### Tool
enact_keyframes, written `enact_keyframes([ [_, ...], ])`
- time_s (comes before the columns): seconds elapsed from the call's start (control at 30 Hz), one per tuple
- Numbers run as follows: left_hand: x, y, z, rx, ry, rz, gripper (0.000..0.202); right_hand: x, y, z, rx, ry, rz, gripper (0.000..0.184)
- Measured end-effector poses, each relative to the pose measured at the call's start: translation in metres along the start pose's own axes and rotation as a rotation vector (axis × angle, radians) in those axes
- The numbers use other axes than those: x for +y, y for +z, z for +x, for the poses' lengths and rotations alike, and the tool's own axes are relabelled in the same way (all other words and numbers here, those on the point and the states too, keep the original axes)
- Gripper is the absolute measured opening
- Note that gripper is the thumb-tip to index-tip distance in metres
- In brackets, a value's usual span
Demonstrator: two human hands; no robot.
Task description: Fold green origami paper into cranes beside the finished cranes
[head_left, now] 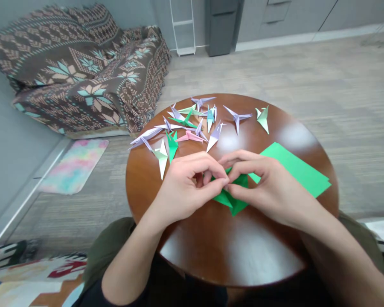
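Observation:
A partly folded sheet of green origami paper (237,203) is between my two hands, over the near middle of the round table. My left hand (195,179) pinches it from the left with thumb and fingertips. From the right, my right hand (256,175) pinches the same paper, its fingertips meeting those of the left. The fingers hide the paper's upper part, so its exact fold cannot be made out. Beside my right hand lies a small stack of flat green paper sheets (294,168), partly under that hand's wrist.
Several folded paper cranes (188,136) in purple, green, pink and pale tones cluster at the table's far left. A pale green crane (263,119) stands apart at the far right. The brown wooden table (243,251) has a rounded edge. Beyond is a covered sofa (92,81).

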State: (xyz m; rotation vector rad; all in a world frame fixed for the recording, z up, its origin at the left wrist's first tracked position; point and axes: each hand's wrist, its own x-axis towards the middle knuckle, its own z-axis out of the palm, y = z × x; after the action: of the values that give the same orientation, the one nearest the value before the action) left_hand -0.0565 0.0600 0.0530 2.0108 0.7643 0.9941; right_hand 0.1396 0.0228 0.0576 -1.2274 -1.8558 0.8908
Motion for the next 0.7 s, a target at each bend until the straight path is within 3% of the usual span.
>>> enact_keyframes([
  [0.23,0.006,0.000,-0.002,-0.080,0.110,0.119,0.011,-0.002,0.003,-0.005,-0.032,-0.027,-0.232,0.020],
  [0.33,0.005,-0.004,-0.003,0.026,0.124,0.063,0.005,-0.005,-0.001,-0.004,-0.026,-0.007,-0.137,0.019],
  [0.4,-0.001,-0.009,-0.004,0.169,0.096,-0.036,0.033,-0.005,-0.005,-0.003,-0.006,0.035,0.006,0.017],
  [0.43,-0.004,-0.011,-0.004,0.184,0.066,-0.109,0.050,-0.004,-0.007,-0.002,0.010,0.057,0.081,0.015],
  [0.5,-0.010,-0.014,-0.004,0.104,0.013,-0.262,0.082,-0.002,-0.009,0.000,0.034,0.097,0.230,0.009],
  [0.57,-0.014,-0.012,-0.003,-0.034,-0.075,-0.329,0.096,0.001,-0.009,0.001,0.034,0.137,0.346,0.003],
  [0.63,-0.014,-0.008,-0.003,-0.067,-0.158,-0.311,0.087,0.003,-0.007,0.002,0.028,0.177,0.402,0.007],
  [0.7,-0.014,-0.003,-0.002,-0.001,-0.208,-0.302,0.061,0.004,-0.005,0.003,0.023,0.201,0.406,0.011],
])
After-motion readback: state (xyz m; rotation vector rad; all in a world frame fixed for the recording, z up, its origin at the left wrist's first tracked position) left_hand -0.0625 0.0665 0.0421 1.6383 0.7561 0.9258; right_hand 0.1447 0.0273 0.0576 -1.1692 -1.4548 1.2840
